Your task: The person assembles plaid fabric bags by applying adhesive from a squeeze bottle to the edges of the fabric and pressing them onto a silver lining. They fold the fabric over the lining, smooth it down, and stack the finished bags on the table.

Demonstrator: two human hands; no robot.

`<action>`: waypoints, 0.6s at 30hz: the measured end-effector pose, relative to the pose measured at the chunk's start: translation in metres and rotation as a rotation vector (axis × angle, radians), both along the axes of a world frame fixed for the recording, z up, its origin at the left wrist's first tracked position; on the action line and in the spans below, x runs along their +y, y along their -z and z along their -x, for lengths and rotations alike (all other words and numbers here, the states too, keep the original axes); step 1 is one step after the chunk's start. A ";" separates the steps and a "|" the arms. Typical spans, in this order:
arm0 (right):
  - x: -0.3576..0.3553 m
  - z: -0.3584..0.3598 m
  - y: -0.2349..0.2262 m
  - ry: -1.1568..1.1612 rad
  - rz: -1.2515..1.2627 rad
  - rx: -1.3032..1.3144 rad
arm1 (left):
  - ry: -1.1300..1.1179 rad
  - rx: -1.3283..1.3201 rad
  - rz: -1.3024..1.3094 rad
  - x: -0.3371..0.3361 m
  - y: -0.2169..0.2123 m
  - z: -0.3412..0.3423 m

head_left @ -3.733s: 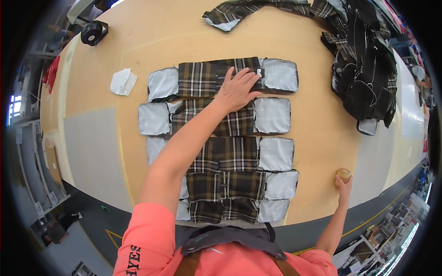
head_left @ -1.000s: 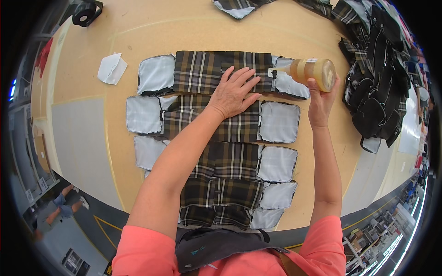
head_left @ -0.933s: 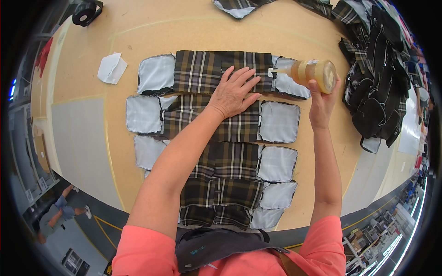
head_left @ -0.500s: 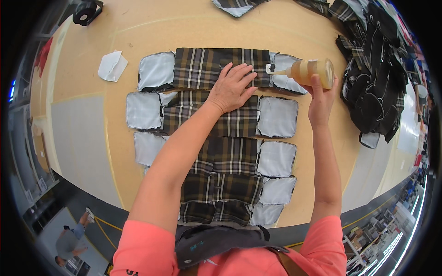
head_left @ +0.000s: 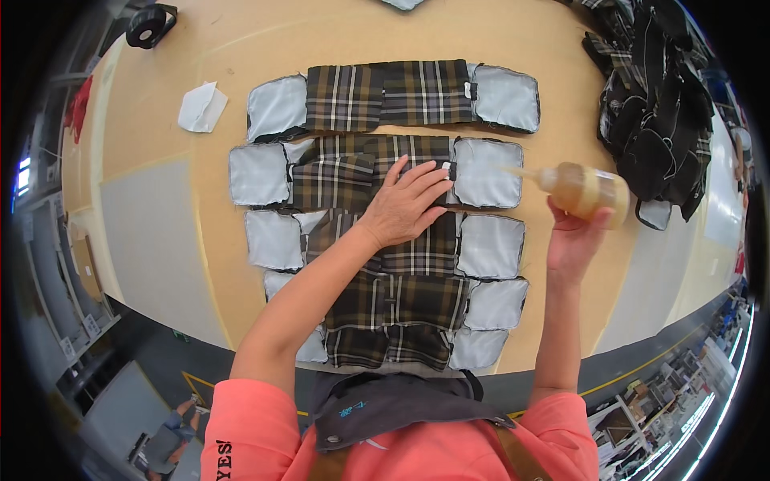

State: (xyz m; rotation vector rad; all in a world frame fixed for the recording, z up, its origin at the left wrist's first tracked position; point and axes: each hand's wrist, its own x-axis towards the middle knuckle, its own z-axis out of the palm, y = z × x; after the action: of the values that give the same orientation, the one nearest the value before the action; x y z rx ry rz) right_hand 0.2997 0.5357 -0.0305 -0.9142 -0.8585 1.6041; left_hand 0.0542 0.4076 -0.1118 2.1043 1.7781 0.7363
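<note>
Plaid fabric pieces [head_left: 345, 96] with pale blue square flaps [head_left: 505, 98] at both ends lie in a column of several rows. My left hand [head_left: 405, 204] rests palm down, fingers spread, across the second plaid piece [head_left: 333, 180] from the far end. Its fingertips are beside a small white label [head_left: 447, 168] at that piece's right edge. To the right, my right hand [head_left: 576, 236] grips a clear squeeze bottle [head_left: 589, 192] of amber liquid, tilted on its side above the table. The bottle's thin nozzle points left over a pale flap [head_left: 489, 172], apart from the label.
A heap of dark and plaid garments [head_left: 654, 120] lies at the far right of the tan table [head_left: 265, 48]. Folded white paper [head_left: 202, 107] and a black round device [head_left: 150, 26] are at the far left. Another person [head_left: 172, 441] is off the table, lower left.
My left hand has gone from the farthest plaid piece to the second one, nearer me. My right hand has drawn the bottle away from the farthest piece's label, rightward and nearer.
</note>
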 end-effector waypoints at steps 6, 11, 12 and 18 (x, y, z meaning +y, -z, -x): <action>-0.024 0.027 0.032 -0.055 -0.128 -0.244 | -0.004 -0.074 -0.010 -0.010 0.009 0.009; -0.026 0.034 0.051 -0.083 -0.169 -0.370 | -0.014 -0.114 -0.039 -0.012 0.009 0.011; -0.026 0.033 0.053 -0.085 -0.171 -0.373 | -0.014 -0.120 -0.042 -0.012 0.009 0.011; -0.028 0.030 0.049 -0.135 -0.208 -0.426 | -0.029 -0.133 -0.050 -0.012 0.009 0.012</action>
State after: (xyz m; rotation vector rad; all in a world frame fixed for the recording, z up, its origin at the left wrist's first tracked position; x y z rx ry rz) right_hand 0.2697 0.5080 -0.0800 -1.0835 -1.3815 1.4176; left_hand 0.0426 0.3955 -0.1212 2.0136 1.7393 0.9154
